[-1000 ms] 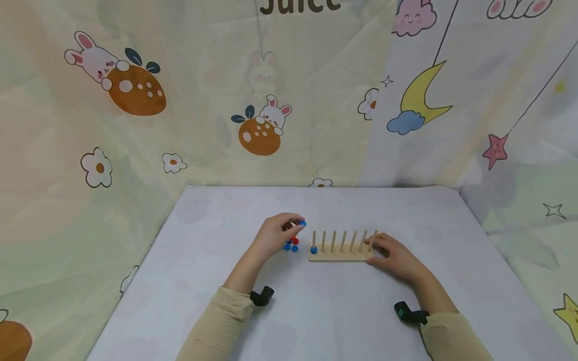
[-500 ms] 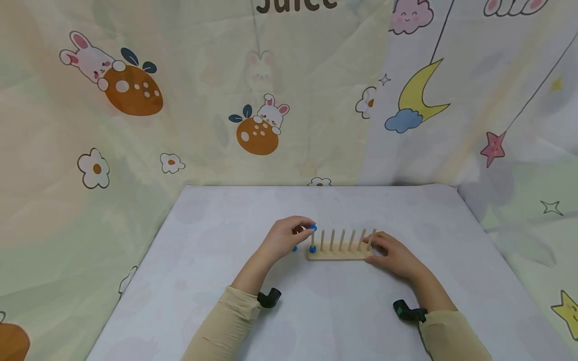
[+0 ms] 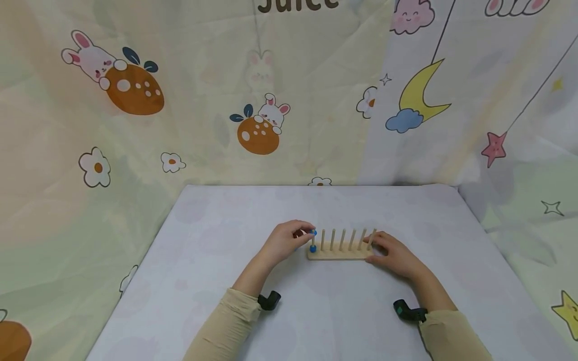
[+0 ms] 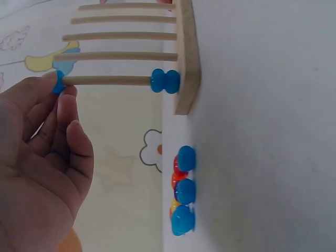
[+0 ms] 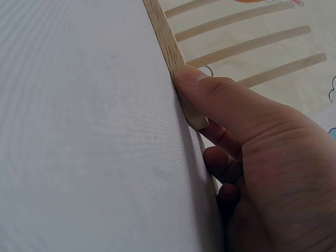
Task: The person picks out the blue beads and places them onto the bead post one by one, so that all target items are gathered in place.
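Note:
A wooden peg rack (image 3: 340,255) with a row of upright pegs stands on the table. My left hand (image 3: 285,241) pinches a blue bead (image 4: 59,82) between thumb and fingers at the top of the leftmost peg (image 4: 107,80). At that peg's foot sit blue beads (image 4: 165,81), showing two rounded lobes in the left wrist view. My right hand (image 3: 397,254) grips the rack's right end, its thumb (image 5: 191,79) on the front of the base. The right wrist view shows its other fingers curled behind that end, partly hidden.
Several loose beads (image 4: 185,190), blue, red, orange and yellow, lie on the white table (image 3: 343,311) left of the rack. The left hand hides them in the head view. A patterned cloth (image 3: 316,140) hangs behind the table.
My left hand has carried the blue bead rightward to the leftmost peg, then slightly lower at its top. The loose beads have become hidden behind it. The right hand stays on the rack.

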`<state>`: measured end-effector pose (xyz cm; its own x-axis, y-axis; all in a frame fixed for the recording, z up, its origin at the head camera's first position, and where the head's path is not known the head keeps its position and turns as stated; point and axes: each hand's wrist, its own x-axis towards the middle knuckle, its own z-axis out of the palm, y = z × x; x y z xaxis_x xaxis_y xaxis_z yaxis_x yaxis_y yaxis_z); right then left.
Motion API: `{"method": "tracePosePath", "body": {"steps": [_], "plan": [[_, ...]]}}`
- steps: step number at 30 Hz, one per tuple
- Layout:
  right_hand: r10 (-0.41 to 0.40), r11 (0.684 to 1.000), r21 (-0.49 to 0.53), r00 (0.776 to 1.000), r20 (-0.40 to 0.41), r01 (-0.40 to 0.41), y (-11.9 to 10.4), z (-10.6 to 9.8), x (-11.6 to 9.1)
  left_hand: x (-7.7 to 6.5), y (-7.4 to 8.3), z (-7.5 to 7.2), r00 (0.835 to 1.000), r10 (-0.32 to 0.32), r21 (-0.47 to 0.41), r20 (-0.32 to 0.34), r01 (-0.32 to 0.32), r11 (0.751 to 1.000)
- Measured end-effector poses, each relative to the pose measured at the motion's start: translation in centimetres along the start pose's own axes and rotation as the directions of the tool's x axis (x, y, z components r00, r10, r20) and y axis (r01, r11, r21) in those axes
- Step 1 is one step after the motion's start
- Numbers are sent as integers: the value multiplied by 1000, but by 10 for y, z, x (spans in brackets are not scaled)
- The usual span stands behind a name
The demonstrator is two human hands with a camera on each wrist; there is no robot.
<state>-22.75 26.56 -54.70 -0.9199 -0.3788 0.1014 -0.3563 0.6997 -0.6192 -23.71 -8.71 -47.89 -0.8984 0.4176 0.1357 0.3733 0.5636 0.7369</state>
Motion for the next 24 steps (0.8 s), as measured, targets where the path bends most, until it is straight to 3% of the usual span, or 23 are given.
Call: {"method": "tracePosePath", "body": {"steps": [12,24], "plan": [[-16,999,-31,1000,-1,15,0,1,0,-1,-20,16,999,-29,-30,35,30,999],[-14,1000,-25,1000,0,14,1,1,0,-1,-23,19,987,-95,-19,128,99,995]]}}
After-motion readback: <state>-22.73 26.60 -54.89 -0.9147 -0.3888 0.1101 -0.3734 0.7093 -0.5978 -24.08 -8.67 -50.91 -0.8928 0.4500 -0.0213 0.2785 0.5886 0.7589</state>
